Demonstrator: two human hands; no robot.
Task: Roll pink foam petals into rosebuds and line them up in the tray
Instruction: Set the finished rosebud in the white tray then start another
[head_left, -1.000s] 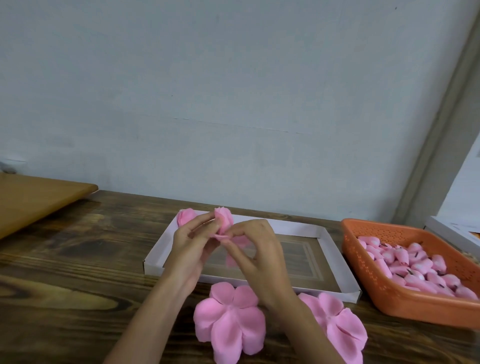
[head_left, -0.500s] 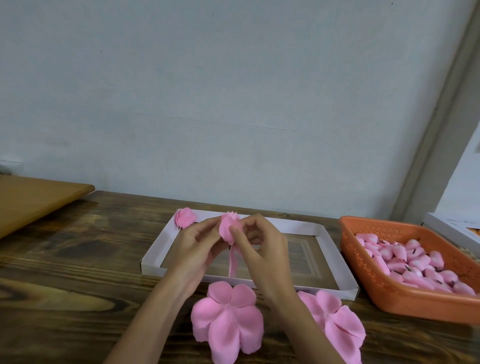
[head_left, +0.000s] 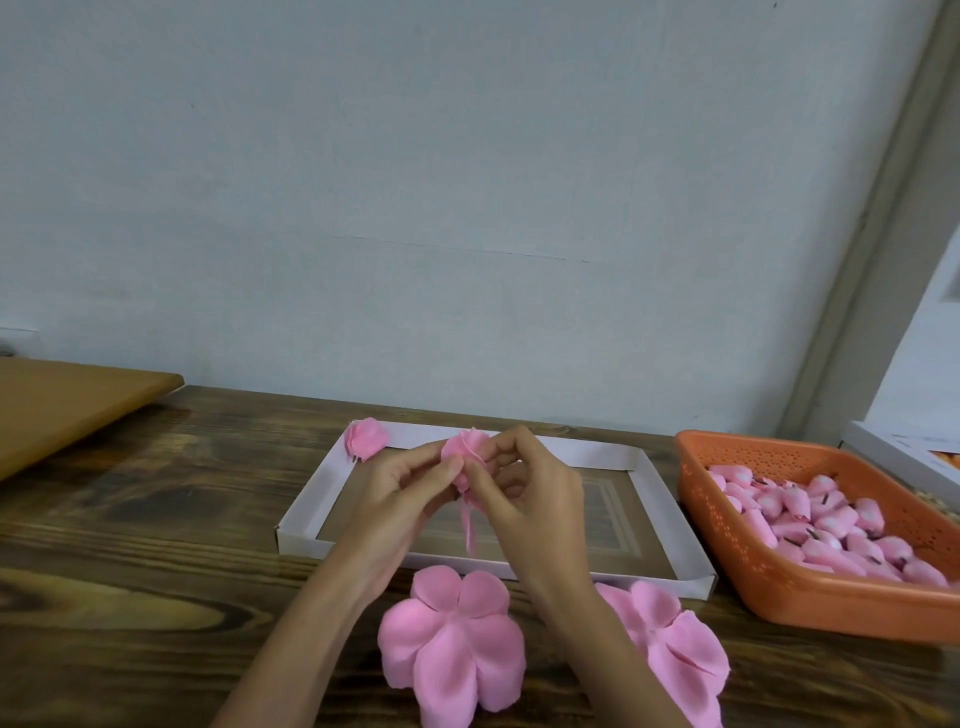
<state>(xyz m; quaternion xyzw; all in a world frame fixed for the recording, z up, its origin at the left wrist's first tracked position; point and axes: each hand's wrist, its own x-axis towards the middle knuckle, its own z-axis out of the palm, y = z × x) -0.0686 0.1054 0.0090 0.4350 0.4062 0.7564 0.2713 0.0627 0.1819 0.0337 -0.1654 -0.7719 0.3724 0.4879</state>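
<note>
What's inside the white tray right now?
One rolled rosebud sits at the far left corner of the white tray. The left hand and right hand, holding another bud above it, hide part of the floor.

Your view is evenly and softly lit, moderately bright, and the pale wall (head_left: 467, 156) shows a flat, uniform tone. A dull sheen lies on the dark wooden table (head_left: 130, 493) at the left, and only faint, soft-edged shadows sit under the flat foam flowers (head_left: 452, 639). Detail is slightly soft throughout, and the wide lens tilts the door frame (head_left: 883, 234) at the right edge.
</note>
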